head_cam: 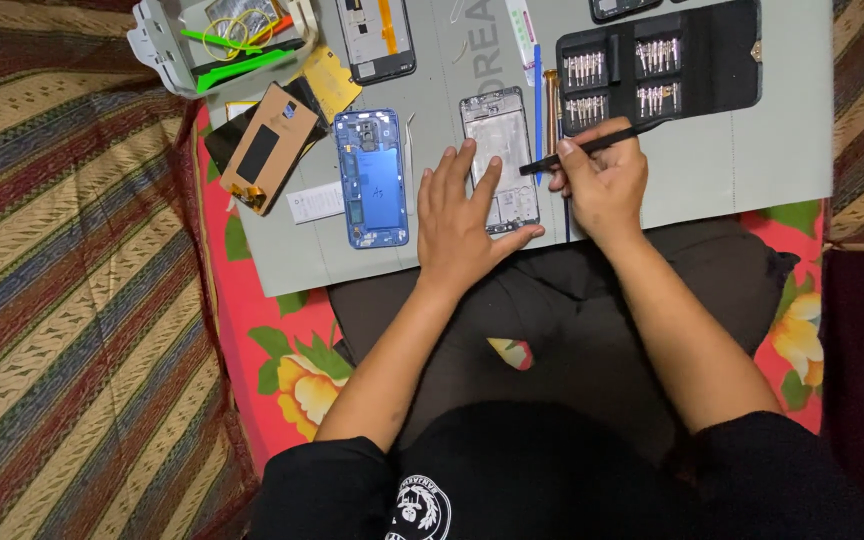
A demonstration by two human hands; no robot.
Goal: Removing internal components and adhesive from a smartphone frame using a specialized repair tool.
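Home floor phone-repair setup, striped rug (62, 250), floral cloth (272, 350), grey work mat (732, 150), bit kit (657, 65), opened phones (372, 178)

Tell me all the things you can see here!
Mat: one, grey-green, under the parts.
Phone frame: one, silver, mat centre, under the left hand.
Phone back shell: one, blue, left of the frame.
Screen panels: two, copper and black, mat's left edge.
Bit case: one, black, open, top right.
Tool box: one, grey, green picks inside, top left.
Flowered cloth: one, red, beneath the mat.
Left hand: flat on the frame.
Right hand: holding a black screwdriver.
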